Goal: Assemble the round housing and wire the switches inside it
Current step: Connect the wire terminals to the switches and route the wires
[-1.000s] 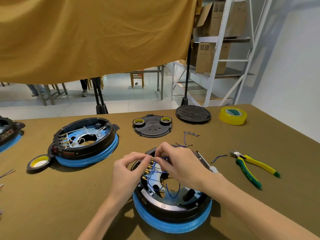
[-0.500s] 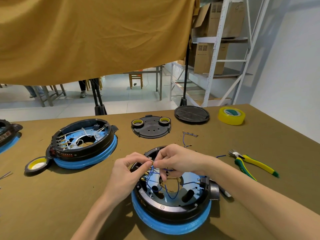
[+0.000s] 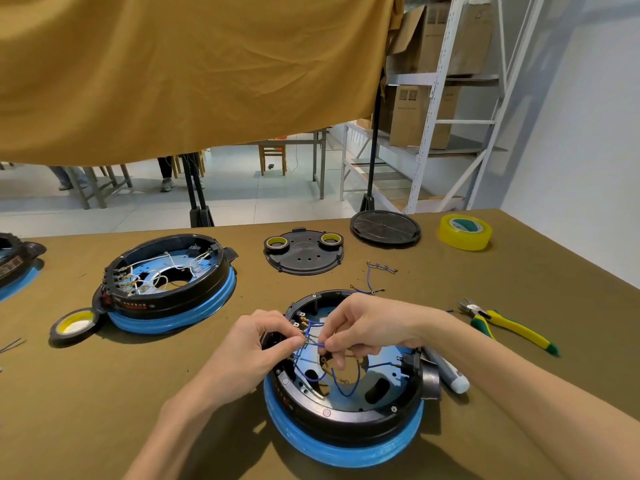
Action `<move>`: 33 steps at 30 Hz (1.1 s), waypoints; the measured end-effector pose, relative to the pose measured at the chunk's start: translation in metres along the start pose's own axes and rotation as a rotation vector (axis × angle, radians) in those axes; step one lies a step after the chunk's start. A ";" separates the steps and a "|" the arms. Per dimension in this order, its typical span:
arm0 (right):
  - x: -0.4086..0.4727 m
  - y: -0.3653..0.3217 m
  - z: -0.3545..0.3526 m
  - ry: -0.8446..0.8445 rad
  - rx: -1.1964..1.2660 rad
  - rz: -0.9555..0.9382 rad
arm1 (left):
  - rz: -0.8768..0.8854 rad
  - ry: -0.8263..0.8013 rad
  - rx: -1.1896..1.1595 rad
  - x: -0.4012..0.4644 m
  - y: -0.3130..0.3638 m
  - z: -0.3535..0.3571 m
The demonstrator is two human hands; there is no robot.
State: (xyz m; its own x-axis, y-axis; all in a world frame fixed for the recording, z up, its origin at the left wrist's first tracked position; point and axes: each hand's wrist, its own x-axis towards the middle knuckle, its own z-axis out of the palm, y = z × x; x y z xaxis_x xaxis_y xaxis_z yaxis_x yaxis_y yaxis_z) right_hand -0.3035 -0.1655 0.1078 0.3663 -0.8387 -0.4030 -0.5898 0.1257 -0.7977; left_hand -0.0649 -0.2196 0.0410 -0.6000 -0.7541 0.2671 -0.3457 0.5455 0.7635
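A round black housing (image 3: 346, 419) with a blue-wrapped base sits on the table right in front of me. Blue wires (image 3: 346, 386) loop inside it, running to brass switch terminals (image 3: 304, 320) on its left inner wall. My left hand (image 3: 256, 348) pinches a wire end at those terminals. My right hand (image 3: 367, 323) reaches over the housing from the right and pinches the same blue wire a little further along. Both hands hide part of the left rim.
A second housing (image 3: 169, 282) with white wires stands at the left, a tape roll (image 3: 72, 325) beside it. A black cover plate (image 3: 304, 254), a round lid (image 3: 384, 226), yellow tape (image 3: 465, 232), loose blue wires (image 3: 372, 277), green-yellow pliers (image 3: 509, 325) and a white-tipped tool (image 3: 450, 374) lie around.
My right hand has dropped lower into the housing and closer to the left hand at the terminals. The view has shifted slightly, and the housing's right side with its black switch has come into sight.
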 end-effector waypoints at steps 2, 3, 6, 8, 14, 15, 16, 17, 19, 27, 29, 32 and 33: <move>0.000 0.002 0.001 0.045 -0.056 -0.027 | -0.006 -0.013 0.010 0.000 0.000 0.000; 0.000 0.004 0.002 0.059 -0.064 -0.038 | -0.008 -0.018 0.009 0.000 0.000 0.000; 0.000 0.008 0.003 0.060 -0.025 -0.053 | -0.015 -0.012 -0.012 0.000 0.003 0.001; 0.000 0.010 0.002 0.054 0.041 -0.053 | -0.038 -0.002 -0.090 0.001 0.005 0.001; -0.003 0.013 -0.001 0.009 0.324 -0.097 | -0.082 0.073 -0.328 -0.001 0.004 -0.003; -0.004 0.013 -0.001 -0.001 0.340 -0.101 | -0.077 0.088 -0.338 -0.002 0.003 -0.003; -0.004 0.013 -0.001 -0.008 0.349 -0.099 | -0.071 0.098 -0.341 -0.002 0.003 -0.003; -0.005 0.013 0.000 -0.011 0.352 -0.094 | -0.066 0.104 -0.342 -0.002 0.003 -0.003; -0.004 0.013 0.001 -0.009 0.349 -0.086 | -0.048 0.119 -0.334 -0.002 0.004 -0.002; 0.002 0.005 0.011 0.070 0.270 -0.113 | 0.017 0.160 -0.312 0.000 0.002 0.003; 0.008 0.000 0.016 0.136 0.230 -0.109 | 0.021 0.145 -0.287 -0.001 -0.001 0.004; 0.017 -0.003 0.025 0.186 0.183 -0.073 | -0.041 0.163 -0.297 -0.002 -0.014 0.004; 0.020 -0.004 0.029 0.199 0.138 -0.055 | -0.083 0.190 -0.329 -0.003 -0.018 0.006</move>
State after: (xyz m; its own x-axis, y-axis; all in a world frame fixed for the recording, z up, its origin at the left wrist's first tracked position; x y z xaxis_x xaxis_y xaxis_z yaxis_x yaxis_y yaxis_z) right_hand -0.2734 -0.1674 0.0900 0.2385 -0.9322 -0.2722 -0.4637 0.1370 -0.8753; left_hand -0.0610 -0.2248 0.0230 -0.4247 -0.8618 0.2774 -0.1188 0.3569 0.9266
